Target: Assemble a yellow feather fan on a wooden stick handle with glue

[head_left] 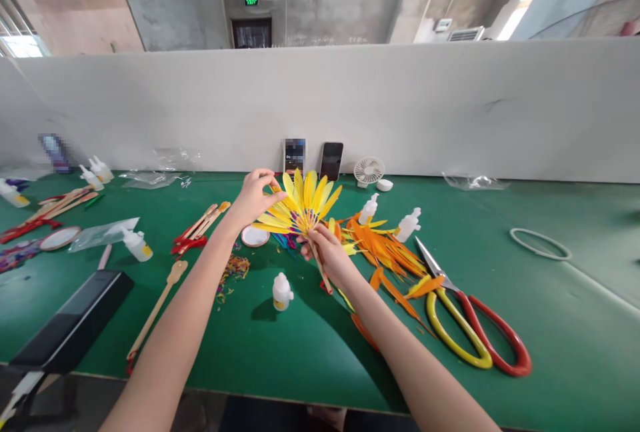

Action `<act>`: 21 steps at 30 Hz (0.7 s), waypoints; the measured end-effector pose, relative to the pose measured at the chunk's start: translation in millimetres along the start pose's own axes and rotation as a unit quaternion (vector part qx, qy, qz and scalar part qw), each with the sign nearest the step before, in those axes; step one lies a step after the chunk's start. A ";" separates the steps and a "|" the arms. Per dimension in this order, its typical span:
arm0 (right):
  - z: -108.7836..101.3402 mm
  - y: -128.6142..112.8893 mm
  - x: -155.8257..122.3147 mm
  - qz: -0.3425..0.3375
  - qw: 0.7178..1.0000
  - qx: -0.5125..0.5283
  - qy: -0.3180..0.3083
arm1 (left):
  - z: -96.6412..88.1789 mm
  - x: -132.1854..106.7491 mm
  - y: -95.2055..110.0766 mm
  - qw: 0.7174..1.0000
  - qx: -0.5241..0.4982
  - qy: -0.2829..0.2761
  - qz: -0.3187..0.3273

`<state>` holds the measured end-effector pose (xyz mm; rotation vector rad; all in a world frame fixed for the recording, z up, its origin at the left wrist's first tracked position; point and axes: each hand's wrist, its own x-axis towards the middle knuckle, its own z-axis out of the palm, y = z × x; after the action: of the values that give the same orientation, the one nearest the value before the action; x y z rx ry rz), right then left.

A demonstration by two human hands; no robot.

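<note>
A fan of yellow feathers (pixel 311 195) spreads out upright above the table, with small purple and red bits near the feathers' base. My right hand (pixel 330 255) is wrapped round its thin wooden handle (pixel 319 264) just below the feathers. At the fan's left edge, my left hand (pixel 256 200) has thumb and fingers closed on a yellow feather; the fingertips are partly hidden. Loose orange feathers (pixel 385 245) lie to the right of my right hand. A small white glue bottle (pixel 283 292) stands on the table in front of the fan, between my forearms.
Large scissors (pixel 467 312) with yellow and red handles lie open at right. More glue bottles (pixel 407 224), two phones (pixel 331 160) and a small white fan (pixel 369 171) stand behind. Wooden sticks (pixel 159 309), coloured scraps (pixel 234 273) and a black box (pixel 73 322) are at left on the green table.
</note>
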<state>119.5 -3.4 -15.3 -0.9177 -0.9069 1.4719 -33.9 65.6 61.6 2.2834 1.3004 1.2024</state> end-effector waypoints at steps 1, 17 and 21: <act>0.5 0.0 -0.2 -0.002 1.000 -0.002 0.004 | 0.2 0.0 -0.3 1.000 0.004 -0.004 -0.001; 0.4 3.2 0.1 -0.034 0.998 -0.036 0.030 | 2.0 0.1 -3.2 0.999 -0.020 -0.040 0.013; -0.1 4.6 1.5 -0.028 0.998 -0.035 0.044 | 1.7 -0.7 0.2 0.998 -0.010 -0.051 0.024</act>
<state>117.7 -2.2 -19.6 -0.9917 -0.9169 1.3494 -32.7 65.2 60.3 2.3410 1.1993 1.0922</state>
